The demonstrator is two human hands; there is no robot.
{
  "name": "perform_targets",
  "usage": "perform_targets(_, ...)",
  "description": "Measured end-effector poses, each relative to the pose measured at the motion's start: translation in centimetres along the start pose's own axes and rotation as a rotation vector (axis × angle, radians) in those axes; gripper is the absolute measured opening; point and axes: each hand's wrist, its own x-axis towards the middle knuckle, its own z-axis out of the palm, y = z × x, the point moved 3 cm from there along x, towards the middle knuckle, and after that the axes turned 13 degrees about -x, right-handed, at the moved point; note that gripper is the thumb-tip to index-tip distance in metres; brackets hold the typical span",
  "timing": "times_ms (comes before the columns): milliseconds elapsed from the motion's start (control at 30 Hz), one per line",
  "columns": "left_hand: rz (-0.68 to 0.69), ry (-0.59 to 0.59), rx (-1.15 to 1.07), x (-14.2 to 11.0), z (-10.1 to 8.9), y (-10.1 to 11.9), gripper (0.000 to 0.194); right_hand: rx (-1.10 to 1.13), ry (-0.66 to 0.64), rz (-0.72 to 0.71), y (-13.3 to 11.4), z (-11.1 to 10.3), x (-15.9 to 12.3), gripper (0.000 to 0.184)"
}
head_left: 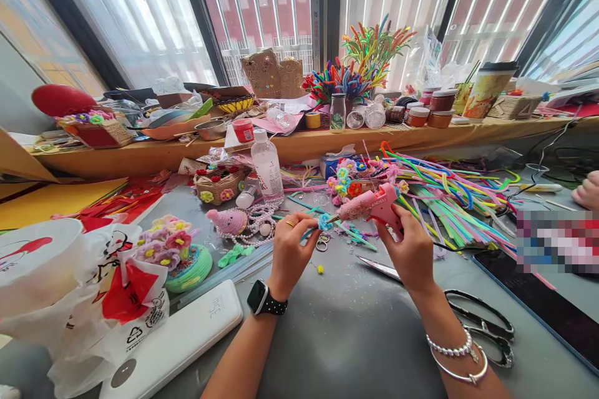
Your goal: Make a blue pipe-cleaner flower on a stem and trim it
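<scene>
A small blue pipe-cleaner flower (324,221) is pinched between the fingers of my left hand (291,249). My right hand (412,249) is closed round the handle of a pink glue gun (369,207), its nozzle pointing left at the flower. Whether the tip touches the flower I cannot tell. Just below my left fingertips lies a keyring (322,241), with a tiny yellow piece (321,269) nearer to me. Black-handled scissors (486,324) lie partly under my right wrist, the blades showing to its left.
Many coloured pipe cleaners (449,212) are spread at the right, near a phone (538,299). A clear bottle (266,168) stands behind my left hand. At the left are a white power bank (182,336) and a plastic bag (112,299). Another person's hand (587,190) shows at the right edge.
</scene>
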Motion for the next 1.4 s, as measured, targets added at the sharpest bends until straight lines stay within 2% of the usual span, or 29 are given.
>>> perform_targets(733,0.014,0.019,0.007,0.02,-0.02,-0.02,0.003,-0.042,0.033,-0.066,-0.11,-0.13,0.03,0.030)
perform_targets(1067,-0.020,-0.031,0.063,0.02,0.33,-0.47,0.004,-0.056,0.060,-0.140,-0.64,-0.42,0.23,0.024)
perform_targets(1400,-0.054,-0.076,0.074,0.06,0.63,-0.70,0.005,-0.067,0.049,-0.124,-0.73,-0.37,0.21,0.028)
